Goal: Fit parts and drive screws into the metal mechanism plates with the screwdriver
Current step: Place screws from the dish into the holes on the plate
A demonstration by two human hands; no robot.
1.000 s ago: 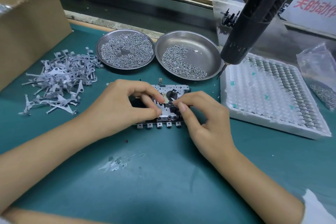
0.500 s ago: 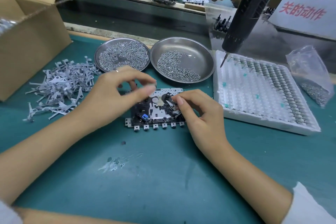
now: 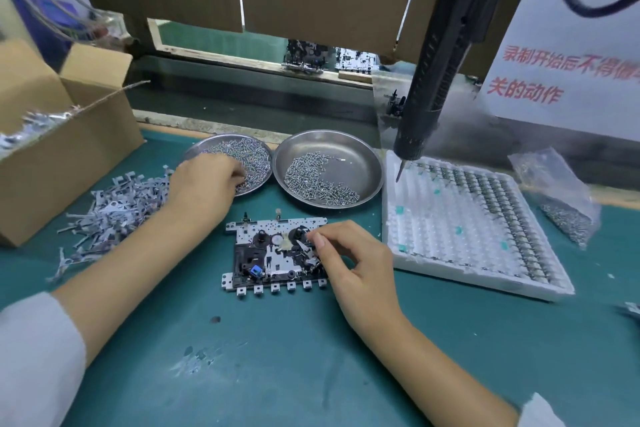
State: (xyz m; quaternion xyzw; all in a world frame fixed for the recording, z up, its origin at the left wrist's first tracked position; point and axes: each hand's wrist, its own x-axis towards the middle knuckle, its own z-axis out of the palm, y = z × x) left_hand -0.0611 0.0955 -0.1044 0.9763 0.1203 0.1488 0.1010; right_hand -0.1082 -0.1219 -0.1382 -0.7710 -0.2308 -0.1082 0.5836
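The left hand (image 3: 204,180) has left the mechanism plate (image 3: 277,253), where it was pinching over the top 0.5 s ago, and now reaches into the left steel dish (image 3: 258,158) of screws, its fingers curled down among them; whether it has a screw pinched cannot be told. The right hand (image 3: 349,260) stays at the plate's right side, thumb and forefinger pinching a small metal part (image 3: 304,248) against the mechanism. The plate lies flat on the green bench mat (image 3: 294,357), in front of the 2 dishes, now uncovered on its left half, showing a blue component. The right steel dish (image 3: 360,163) holds a smaller heap of screws. The screwdriver (image 3: 436,80) hangs untouched above the white tray (image 3: 460,236), its tip just over the tray's far left corner. Loose metal levers (image 3: 114,204) lie beside the cardboard box (image 3: 62,156).
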